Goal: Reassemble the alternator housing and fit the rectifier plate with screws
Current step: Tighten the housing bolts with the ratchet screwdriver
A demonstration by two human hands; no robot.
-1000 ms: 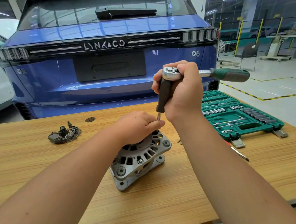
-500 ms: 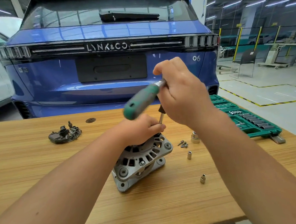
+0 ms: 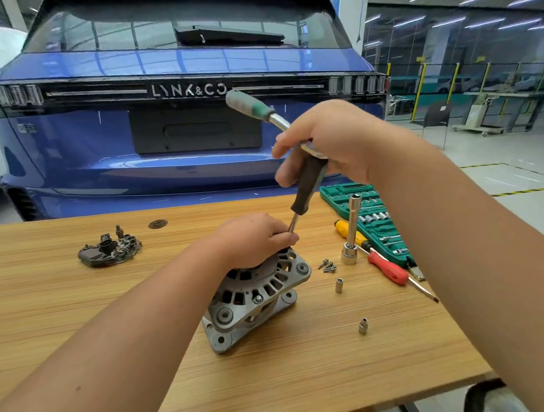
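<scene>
Rectifier plate lies on the wooden surface at 9 o'clock from the alternator housing, well apart. Left hand rests on top of housing, fingers curled, pinching the shaft of the black-handled driver at its lower end. Right hand, at 1 o'clock above housing, has its grip closed round the ratchet head and driver top; loose screws and sockets at 3 o'clock, green socket case beyond.
</scene>
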